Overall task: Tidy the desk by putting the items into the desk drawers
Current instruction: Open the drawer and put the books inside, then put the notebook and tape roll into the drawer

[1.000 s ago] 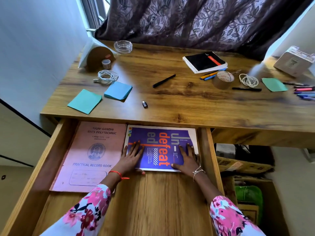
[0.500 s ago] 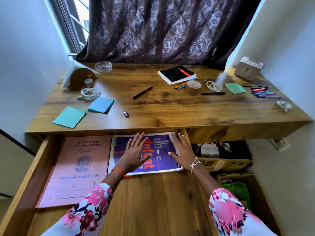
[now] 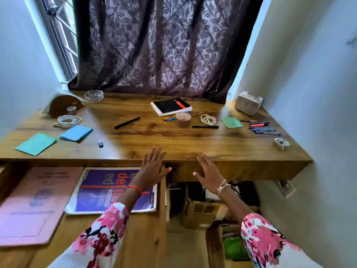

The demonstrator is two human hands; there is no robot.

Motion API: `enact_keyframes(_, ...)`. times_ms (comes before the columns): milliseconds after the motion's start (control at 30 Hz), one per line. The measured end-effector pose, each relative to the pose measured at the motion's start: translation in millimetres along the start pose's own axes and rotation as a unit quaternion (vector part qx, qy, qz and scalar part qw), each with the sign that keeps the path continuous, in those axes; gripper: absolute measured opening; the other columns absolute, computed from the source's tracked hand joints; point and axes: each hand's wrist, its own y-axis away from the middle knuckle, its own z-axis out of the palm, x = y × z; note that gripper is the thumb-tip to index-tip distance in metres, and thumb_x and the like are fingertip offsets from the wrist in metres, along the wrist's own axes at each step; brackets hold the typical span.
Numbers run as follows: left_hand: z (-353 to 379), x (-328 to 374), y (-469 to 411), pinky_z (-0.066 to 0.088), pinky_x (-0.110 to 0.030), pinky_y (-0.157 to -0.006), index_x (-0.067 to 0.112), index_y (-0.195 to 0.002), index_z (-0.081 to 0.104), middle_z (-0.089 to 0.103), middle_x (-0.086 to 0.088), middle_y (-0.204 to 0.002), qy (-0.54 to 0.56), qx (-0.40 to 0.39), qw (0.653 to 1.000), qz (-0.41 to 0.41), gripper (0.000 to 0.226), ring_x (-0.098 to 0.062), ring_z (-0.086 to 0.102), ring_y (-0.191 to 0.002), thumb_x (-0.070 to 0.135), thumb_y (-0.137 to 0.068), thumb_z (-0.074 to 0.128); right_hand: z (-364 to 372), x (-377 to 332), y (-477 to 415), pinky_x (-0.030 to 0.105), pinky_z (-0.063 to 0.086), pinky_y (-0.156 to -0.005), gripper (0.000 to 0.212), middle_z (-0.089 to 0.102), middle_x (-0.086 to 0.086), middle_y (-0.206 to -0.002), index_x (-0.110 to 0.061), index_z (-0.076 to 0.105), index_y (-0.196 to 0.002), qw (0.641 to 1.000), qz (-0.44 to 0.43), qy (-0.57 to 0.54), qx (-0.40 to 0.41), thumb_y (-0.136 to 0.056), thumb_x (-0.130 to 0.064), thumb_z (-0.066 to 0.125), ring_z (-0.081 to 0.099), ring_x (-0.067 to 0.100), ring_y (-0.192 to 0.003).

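The open wooden drawer [image 3: 146, 236] holds a pink record book [image 3: 32, 202] on the left and a purple magazine [image 3: 96, 192] beside it. My left hand [image 3: 152, 167] hovers open over the drawer's right rim, fingertips over the desk's front edge. My right hand [image 3: 207, 170] is open too, in front of the desk's front panel, holding nothing. On the desk [image 3: 173, 144] lie a black notebook [image 3: 171, 106], a tape roll [image 3: 182, 119], a black pen [image 3: 127, 123], another black pen [image 3: 205, 127] and coloured pens [image 3: 262, 128].
Teal paper [image 3: 35, 144], blue sticky notes [image 3: 76, 133], white cables [image 3: 68, 120] [image 3: 208, 119] [image 3: 281, 143], a small USB stick [image 3: 100, 144], a glass ashtray [image 3: 93, 95], a green note [image 3: 231, 122] and a white box [image 3: 249, 102] sit on the desk. Cardboard boxes [image 3: 202, 209] stand under it. Walls close both sides.
Both hands have lifted off the purple magazine and moved up and right toward the desk's front edge. The magazine stays in the drawer. My head has tilted up and right.
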Motion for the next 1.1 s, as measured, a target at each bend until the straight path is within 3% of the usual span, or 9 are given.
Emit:
enact_keyframes(433, -7.1, 63.0, -47.6, 0.009, -0.041, -0.116, 0.012, -0.142, 0.030, 0.019, -0.007, -0.155, 0.043, 0.041, 0.995, -0.083, 0.056, -0.022, 0.007, -0.145, 0.036, -0.095, 0.047, -69.0, 75.4, -36.1, 0.039, 0.029, -0.109, 0.053, 0.026, 0.014, -0.147, -0.010, 0.036, -0.137, 0.999, -0.030, -0.020, 0.031, -0.091, -0.030, 0.053, 0.025, 0.028, -0.137)
enact_keyframes(600, -7.9, 51.2, -76.5, 0.022, -0.038, -0.108, 0.008, -0.136, 0.039, 0.038, -0.012, -0.144, 0.067, 0.096, 0.988, -0.102, 0.049, -0.027, 0.032, -0.135, 0.027, -0.092, 0.054, -68.9, 81.2, -69.2, 0.039, 0.032, -0.106, 0.048, 0.032, 0.013, -0.140, -0.010, 0.041, -0.134, 0.998, -0.045, -0.038, 0.039, -0.092, -0.030, 0.051, 0.033, 0.029, -0.130)
enact_keyframes(833, -4.8, 12.2, -143.6, 0.024, -0.037, -0.106, -0.004, -0.130, 0.044, 0.045, -0.022, -0.137, 0.094, 0.111, 0.978, -0.150, 0.043, -0.034, 0.038, -0.130, 0.017, -0.094, 0.052, -70.4, 85.1, -156.5, 0.040, 0.036, -0.105, 0.040, 0.040, 0.017, -0.134, -0.002, 0.046, -0.127, 0.991, -0.058, -0.095, 0.073, -0.092, -0.022, 0.050, 0.038, 0.031, -0.125)
enact_keyframes(1100, -5.8, -49.1, -261.1, 0.035, -0.040, -0.098, -0.003, -0.137, 0.036, 0.046, -0.026, -0.136, 0.122, 0.084, 0.963, -0.224, 0.048, -0.039, 0.044, -0.124, 0.020, -0.096, 0.048, -77.7, 89.1, -298.4, 0.039, 0.037, -0.101, 0.034, 0.049, 0.021, -0.126, 0.001, 0.053, -0.121, 0.990, -0.033, -0.111, 0.079, -0.092, -0.016, 0.051, 0.047, 0.034, -0.117)
